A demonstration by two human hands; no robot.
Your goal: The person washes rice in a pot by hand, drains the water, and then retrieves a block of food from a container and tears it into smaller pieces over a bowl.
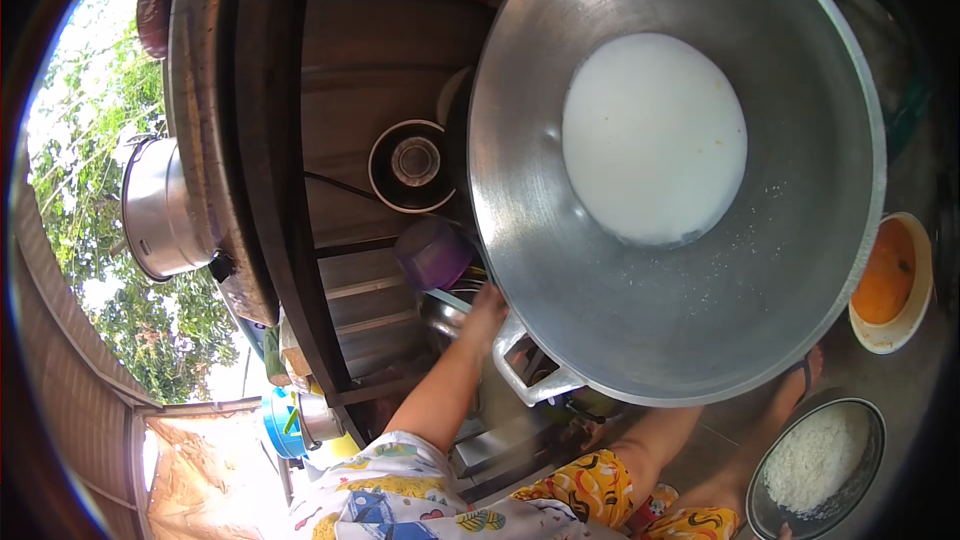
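A large aluminium wok [720, 262] fills the upper right, with a pool of white liquid [654, 139] in its bottom and white flecks on its wall. My left hand [485, 315] is at the wok's lower left rim, above its loop handle and beside a metal pot [448, 315]; its fingers are partly hidden, so its hold is unclear. At the lower right edge, fingertips of my right hand [784, 531] lie over the rim of a dark-rimmed bowl [829, 521], which is tilted and holds white grated or grainy food [814, 461].
A cream bowl [916, 307] with something orange is right of the wok. A purple plastic container [431, 251] and a round black vessel [412, 199] sit left. Farther left, a metal pot [161, 206] stands by a worn counter edge [202, 90]. My legs are below the wok.
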